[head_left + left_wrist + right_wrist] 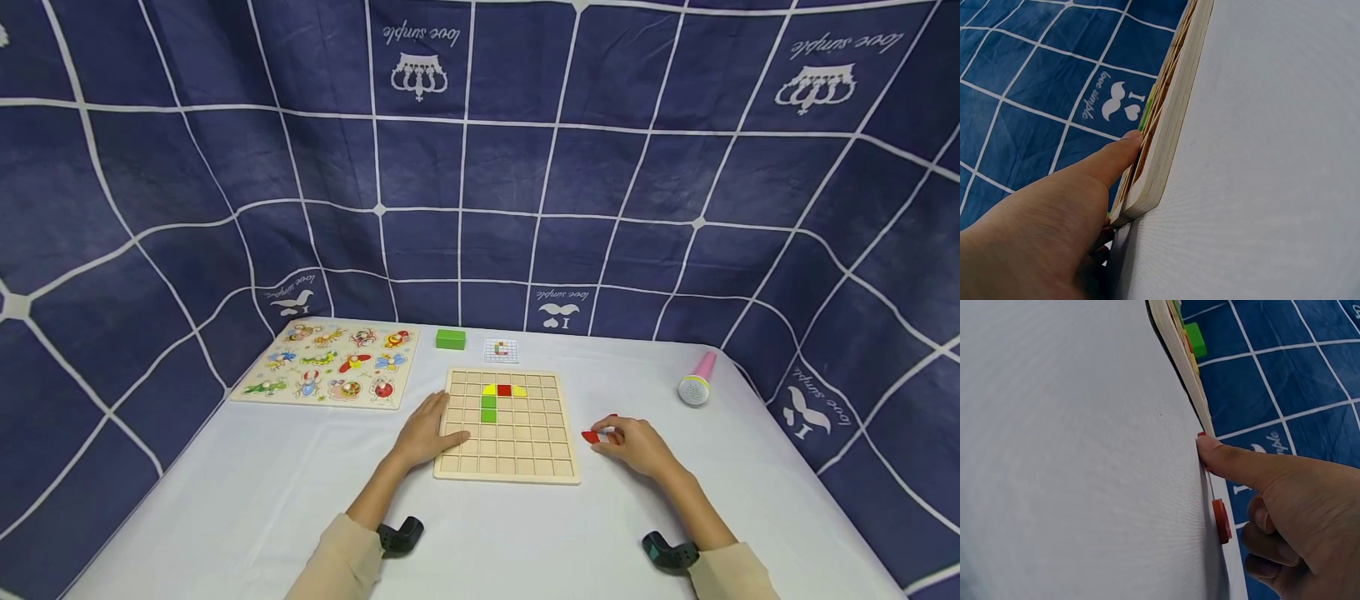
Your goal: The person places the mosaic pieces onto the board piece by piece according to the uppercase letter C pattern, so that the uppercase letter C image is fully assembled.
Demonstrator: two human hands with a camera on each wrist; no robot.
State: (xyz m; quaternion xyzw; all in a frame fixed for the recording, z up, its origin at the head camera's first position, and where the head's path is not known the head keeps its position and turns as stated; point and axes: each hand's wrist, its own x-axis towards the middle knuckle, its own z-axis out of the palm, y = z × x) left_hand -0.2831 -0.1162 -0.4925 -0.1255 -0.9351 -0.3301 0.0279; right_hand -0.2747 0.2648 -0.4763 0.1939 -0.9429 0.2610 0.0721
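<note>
A wooden grid board [517, 468] lies mid-table. On it are a red square tile [504, 390], two yellow pieces with rounded corners, [490, 390] at one end, and two green squares, the lower green square [489, 416] below the other. My left hand [423, 432] rests at the board's left edge, fingers extended and thumb over the rim. Right of the board, my right hand [637, 446] pinches a small red piece [591, 436] between thumb and index finger, close over the tabletop. A second red piece [1221, 522] lies beside that hand in the right wrist view.
An insect peg puzzle [330, 367] lies at the back left. Behind the board are a green block [451, 339] and a small pattern card [501, 350]. A pink toy microphone [697, 382] lies at the back right. A blue checked cloth [510, 167] hangs behind the table.
</note>
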